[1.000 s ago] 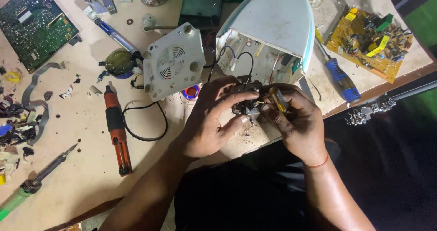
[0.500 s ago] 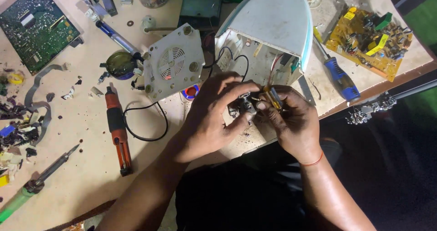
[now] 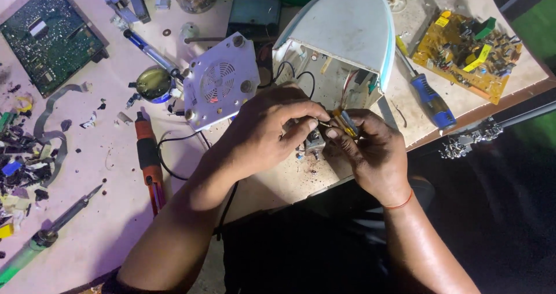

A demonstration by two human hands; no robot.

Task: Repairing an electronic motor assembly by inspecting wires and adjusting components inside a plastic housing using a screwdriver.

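My left hand (image 3: 263, 134) and my right hand (image 3: 373, 149) meet over a small metal part (image 3: 314, 143) near the front edge of the workbench. My left fingers pinch that part from above. A thin tool with a yellow handle (image 3: 346, 122) sits between my right fingers, its tip against the part. Just behind my hands lies an opened white and pale-blue appliance shell (image 3: 341, 36) with wires (image 3: 301, 77) showing inside. Its white vented fan plate (image 3: 223, 85) lies to the left, touching my left hand's knuckles.
A blue-handled screwdriver (image 3: 428, 100) and a yellow circuit board (image 3: 466, 50) lie at the right. A green circuit board (image 3: 49, 36), an orange-handled tool (image 3: 147, 158), a soldering iron (image 3: 55, 230), a round tin (image 3: 153, 82) and scattered scraps (image 3: 17, 166) fill the left side.
Both hands have shifted slightly up toward the open shell, still together on the small part. The yellow-handled tool now points more upright between my right fingers.
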